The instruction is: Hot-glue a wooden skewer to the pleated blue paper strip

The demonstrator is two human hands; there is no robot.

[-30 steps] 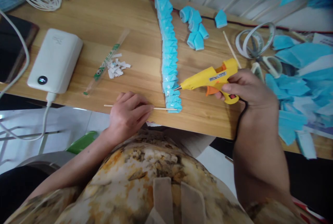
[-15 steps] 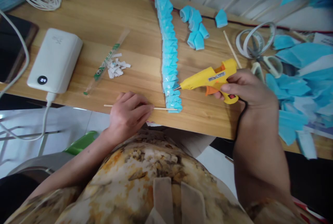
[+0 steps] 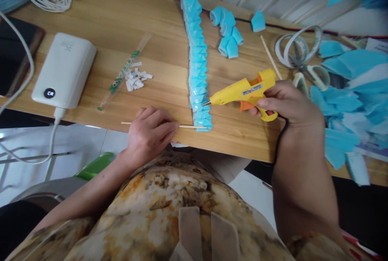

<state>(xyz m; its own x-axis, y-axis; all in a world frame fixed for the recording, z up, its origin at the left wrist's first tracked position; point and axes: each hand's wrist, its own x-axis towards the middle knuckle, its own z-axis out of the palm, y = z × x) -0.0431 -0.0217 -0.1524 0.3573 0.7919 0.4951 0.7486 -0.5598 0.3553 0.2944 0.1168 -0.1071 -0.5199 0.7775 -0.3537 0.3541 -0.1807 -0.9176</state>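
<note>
A long pleated strip of blue paper (image 3: 198,58) runs from the back of the table to its front edge. Across its near end lies a thin wooden stick (image 3: 186,126). My left hand (image 3: 153,131) is closed around that stick, left of the strip, resting at the table edge. My right hand (image 3: 287,103) grips a yellow glue gun (image 3: 242,91) by its handle, fingers near the orange trigger. The metal nozzle points left and meets the strip's right side a little above the stick; whether it touches cannot be made out.
Left are a white power bank (image 3: 63,71) with a cable, a clear wrapper (image 3: 124,73) and white paper scraps (image 3: 136,79). Rolled blue pieces (image 3: 227,30) lie behind the glue gun. Right are tape rolls (image 3: 298,46), scissors (image 3: 315,75) and blue sheets (image 3: 342,107).
</note>
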